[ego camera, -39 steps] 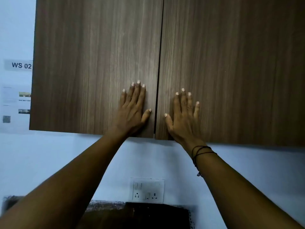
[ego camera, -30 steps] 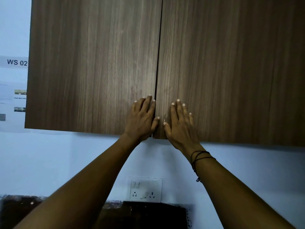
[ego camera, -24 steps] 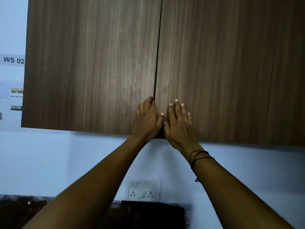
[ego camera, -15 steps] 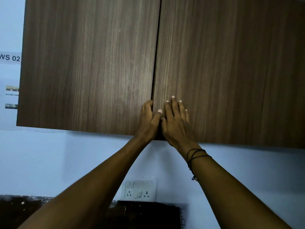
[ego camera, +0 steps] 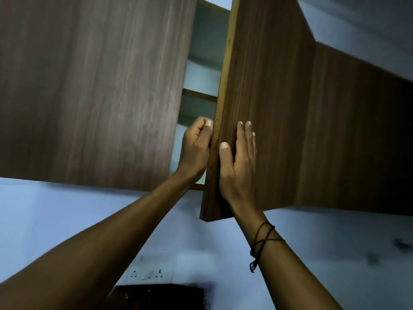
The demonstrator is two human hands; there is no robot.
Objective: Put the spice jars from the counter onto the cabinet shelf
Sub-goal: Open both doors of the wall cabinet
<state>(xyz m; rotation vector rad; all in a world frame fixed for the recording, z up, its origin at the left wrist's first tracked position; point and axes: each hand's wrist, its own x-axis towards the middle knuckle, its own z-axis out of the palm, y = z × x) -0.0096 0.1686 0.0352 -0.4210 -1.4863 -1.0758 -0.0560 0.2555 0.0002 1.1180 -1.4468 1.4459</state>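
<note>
Spice jars — none in view, so I judge shelving not begun; my left hand (ego camera: 196, 148) grips the right cabinet door (ego camera: 263, 108) edge, right hand (ego camera: 239, 162) flat on its face — shelf (ego camera: 199, 95) showing.

Both cabinet doors, the left door (ego camera: 93, 86) and the right door (ego camera: 268, 97), are dark brown with a fine vertical wood grain; the right door's edge (ego camera: 220, 104) is a lighter yellowish brown. Between them the cabinet inside (ego camera: 201, 70) is pale blue-green, crossed by a brown shelf (ego camera: 200, 95). The wall (ego camera: 67, 209) is pale blue-white, the socket plate (ego camera: 148, 274) white with dark holes. The counter (ego camera: 161, 296) is black with pale specks. A black cord (ego camera: 263, 238) wraps the right wrist.
</note>
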